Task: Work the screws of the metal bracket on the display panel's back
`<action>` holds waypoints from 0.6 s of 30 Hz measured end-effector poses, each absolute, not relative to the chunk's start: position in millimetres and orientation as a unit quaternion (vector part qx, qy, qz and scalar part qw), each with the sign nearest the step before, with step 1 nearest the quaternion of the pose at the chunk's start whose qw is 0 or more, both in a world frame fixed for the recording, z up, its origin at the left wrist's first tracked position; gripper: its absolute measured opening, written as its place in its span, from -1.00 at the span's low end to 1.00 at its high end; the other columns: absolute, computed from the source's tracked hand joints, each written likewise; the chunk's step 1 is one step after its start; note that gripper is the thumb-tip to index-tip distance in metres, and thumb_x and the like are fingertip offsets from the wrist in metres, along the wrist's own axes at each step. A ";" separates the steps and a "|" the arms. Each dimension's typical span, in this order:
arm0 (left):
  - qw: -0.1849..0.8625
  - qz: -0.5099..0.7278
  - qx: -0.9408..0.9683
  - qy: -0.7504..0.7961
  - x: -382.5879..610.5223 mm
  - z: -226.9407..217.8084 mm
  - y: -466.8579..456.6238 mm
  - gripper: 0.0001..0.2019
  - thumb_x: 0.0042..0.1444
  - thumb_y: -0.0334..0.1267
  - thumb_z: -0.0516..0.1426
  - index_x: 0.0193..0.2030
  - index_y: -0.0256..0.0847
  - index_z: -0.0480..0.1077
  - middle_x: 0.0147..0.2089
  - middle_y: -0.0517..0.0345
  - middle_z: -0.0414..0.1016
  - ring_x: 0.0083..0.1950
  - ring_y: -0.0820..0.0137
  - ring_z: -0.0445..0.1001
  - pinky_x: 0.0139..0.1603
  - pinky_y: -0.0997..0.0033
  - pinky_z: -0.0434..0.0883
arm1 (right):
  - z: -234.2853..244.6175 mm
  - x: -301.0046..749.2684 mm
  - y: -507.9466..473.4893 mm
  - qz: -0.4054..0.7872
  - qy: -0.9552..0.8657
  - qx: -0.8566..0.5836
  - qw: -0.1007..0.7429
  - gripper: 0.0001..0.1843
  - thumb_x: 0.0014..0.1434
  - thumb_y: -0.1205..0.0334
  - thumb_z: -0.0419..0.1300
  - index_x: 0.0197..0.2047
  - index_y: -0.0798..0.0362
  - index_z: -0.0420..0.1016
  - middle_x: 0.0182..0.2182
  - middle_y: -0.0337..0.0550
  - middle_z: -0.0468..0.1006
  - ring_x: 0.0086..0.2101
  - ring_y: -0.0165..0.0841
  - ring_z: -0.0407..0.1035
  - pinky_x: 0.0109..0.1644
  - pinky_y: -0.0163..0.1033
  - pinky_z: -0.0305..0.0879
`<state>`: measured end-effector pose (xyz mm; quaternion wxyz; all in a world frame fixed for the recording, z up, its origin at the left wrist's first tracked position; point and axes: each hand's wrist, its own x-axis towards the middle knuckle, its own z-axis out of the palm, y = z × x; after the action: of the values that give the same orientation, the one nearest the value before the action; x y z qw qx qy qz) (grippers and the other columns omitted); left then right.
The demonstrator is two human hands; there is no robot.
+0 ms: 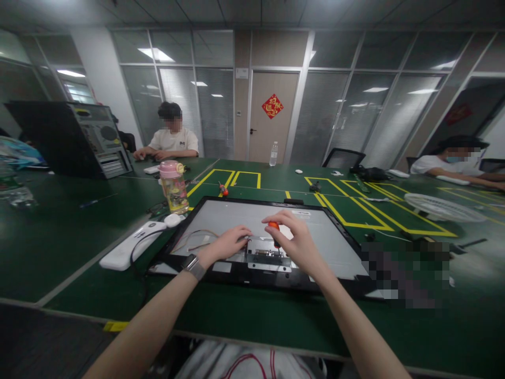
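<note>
A flat display panel [335,242] with a black frame lies back side up on the green table in front of me. Near its lower edge sits a metal bracket [268,267] with a circuit board. My right hand [294,239] grips a screwdriver [273,226] by its red-orange handle, upright, its tip down at the bracket. At the bracket's left edge, the fingers of my left hand [226,246] are curled together against it; their tips are partly hidden. Thin cables [197,234] run across the panel left of that hand.
Left of the panel are a white power strip [134,245] and a pink-lidded bottle [173,187]. Another screwdriver [223,189] lies beyond. A computer case [71,139] stands far left, a clear bottle [273,153] at the back. Two people sit across the table.
</note>
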<state>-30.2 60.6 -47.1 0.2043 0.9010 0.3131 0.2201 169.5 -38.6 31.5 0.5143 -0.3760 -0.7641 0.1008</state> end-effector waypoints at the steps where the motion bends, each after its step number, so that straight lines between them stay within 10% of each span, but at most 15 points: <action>1: 0.204 0.219 0.901 0.314 -30.3 -46.9 60.6 -0.71 0.19 -0.35 -0.02 0.01 -0.19 0.39 0.07 0.04 0.39 0.07 0.32 0.37 0.18 0.32 0.26 | 34.0 171.0 -36.2 0.102 -0.773 -0.377 0.500 -0.85 0.21 0.25 0.12 -0.20 0.00 0.52 -0.36 -0.15 0.46 -0.33 -0.33 0.38 -0.20 -0.18 0.30; 18: 0.188 0.197 0.905 0.326 -30.8 -40.6 57.8 -0.71 0.19 -0.33 -0.05 -0.01 -0.23 0.38 0.08 0.02 0.38 0.08 0.32 0.37 0.19 0.33 0.26 | 10.8 206.4 -18.5 0.477 -0.543 -0.267 0.637 -0.73 0.07 0.05 0.26 -0.16 -0.04 0.53 -0.33 -0.17 0.53 -0.29 -0.32 0.43 -0.11 -0.13 0.36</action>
<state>-30.8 57.8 -40.6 0.1882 0.9053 0.3257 0.1971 206.4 -18.5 10.8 0.6370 -0.2674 -0.5433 0.4770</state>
